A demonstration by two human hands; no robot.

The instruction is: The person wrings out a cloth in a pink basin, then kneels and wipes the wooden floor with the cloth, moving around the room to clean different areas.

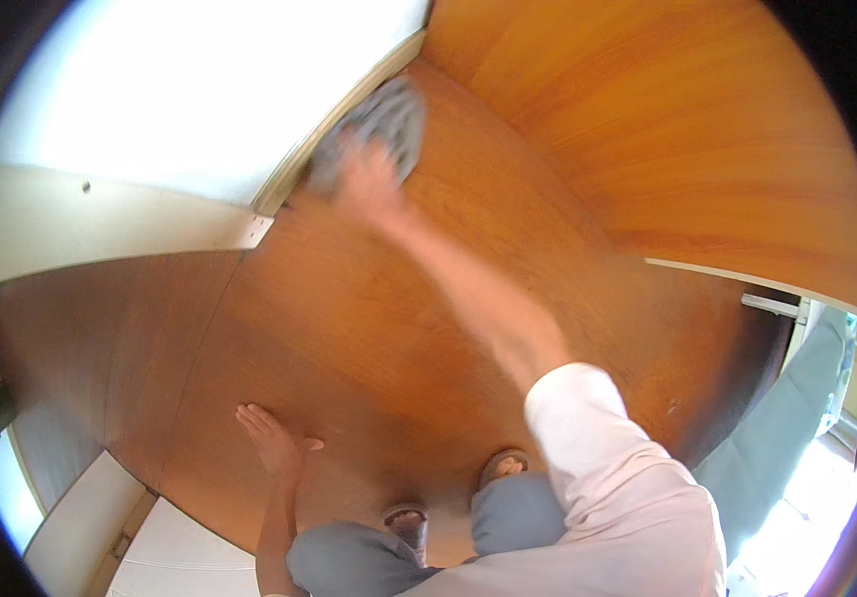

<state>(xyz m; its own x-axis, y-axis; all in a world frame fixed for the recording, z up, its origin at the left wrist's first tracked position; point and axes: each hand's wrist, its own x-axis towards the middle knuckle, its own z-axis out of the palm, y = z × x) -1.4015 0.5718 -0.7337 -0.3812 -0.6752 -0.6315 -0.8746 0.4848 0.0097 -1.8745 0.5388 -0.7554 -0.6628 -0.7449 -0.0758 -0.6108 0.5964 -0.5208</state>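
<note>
A grey cloth [398, 123] lies bunched on the brown wood-grain floor [368, 313], along the foot of a white panel. My right hand [368, 175] is on the cloth with the arm stretched far forward; blur hides how the fingers grip it. Down at the lower left, my left hand [271, 440] rests palm down on the floor, thumb apart from the fingers, and holds nothing. My sandalled feet are on the same floor just in front of me.
The white panel [174, 97] with a wooden bottom edge [339, 123] rises at upper left. An orange-brown wood panel [659, 127] stands at upper right. White padded pieces [182, 552] are at lower left. A grey-green sheet [771, 425] hangs at right.
</note>
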